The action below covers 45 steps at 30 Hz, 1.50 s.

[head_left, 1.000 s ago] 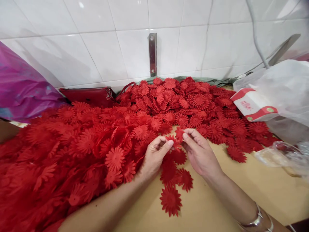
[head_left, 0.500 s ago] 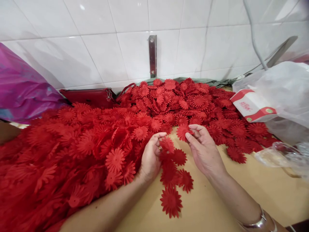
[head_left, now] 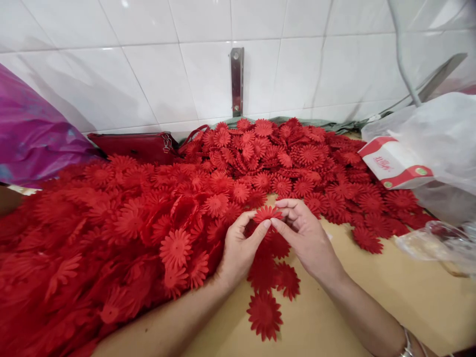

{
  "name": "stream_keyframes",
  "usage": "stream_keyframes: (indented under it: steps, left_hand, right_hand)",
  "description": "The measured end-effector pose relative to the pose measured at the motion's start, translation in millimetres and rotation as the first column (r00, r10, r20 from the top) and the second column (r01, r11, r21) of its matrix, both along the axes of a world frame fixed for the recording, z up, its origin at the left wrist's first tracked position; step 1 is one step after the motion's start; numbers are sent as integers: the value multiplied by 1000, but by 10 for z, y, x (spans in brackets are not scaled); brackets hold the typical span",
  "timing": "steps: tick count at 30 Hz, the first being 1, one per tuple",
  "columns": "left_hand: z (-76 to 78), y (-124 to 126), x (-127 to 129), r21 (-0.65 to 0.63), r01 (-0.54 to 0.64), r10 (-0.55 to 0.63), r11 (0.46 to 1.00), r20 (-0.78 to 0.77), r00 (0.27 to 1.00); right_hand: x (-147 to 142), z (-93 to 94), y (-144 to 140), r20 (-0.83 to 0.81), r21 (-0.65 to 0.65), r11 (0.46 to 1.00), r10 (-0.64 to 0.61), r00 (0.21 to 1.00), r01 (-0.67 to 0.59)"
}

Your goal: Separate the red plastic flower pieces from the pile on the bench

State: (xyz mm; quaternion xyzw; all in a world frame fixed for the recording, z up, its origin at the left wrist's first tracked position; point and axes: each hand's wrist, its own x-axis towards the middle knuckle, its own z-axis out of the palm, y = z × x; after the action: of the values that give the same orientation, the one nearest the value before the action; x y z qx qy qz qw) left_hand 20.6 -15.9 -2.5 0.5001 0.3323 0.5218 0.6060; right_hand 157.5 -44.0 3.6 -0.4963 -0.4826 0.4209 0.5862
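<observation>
Together, both hands' fingers pinch one red flower (head_left: 267,213) above four loose flowers (head_left: 264,315).

I see a tan counter (head_left: 345,317) heaped with red fabric flowers (head_left: 148,213) from left to far right, a red purse (head_left: 137,146) at the far wall.

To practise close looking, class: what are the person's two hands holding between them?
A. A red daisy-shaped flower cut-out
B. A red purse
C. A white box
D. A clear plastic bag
A: the left hand and right hand pinch one red flower cut-out between their fingertips, above the table.
</observation>
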Motion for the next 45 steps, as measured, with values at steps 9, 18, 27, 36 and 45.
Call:
stream_keyframes:
  steps: [9,18,27,36,45]
  left_hand:
    - [-51,40,-19,-110,-17,30,994,109,994]
    - [-26,46,-60,-112,4,4,994,79,997]
    - [31,5,-20,-115,49,-44,992,50,998]
    - [-42,36,5,-283,-124,184,951,197,963]
    - [-66,88,7,-321,-95,191,942,281,941]
  right_hand:
    - [-18,-42,-29,375,296,949,-220,901,109]
    - [3,38,-59,504,347,937,-219,836,36]
    - [35,58,-48,317,198,968,-213,924,155]
    - [146,12,-5,128,143,952,-289,949,271]
    - [54,130,-88,497,276,956,-55,866,-98]
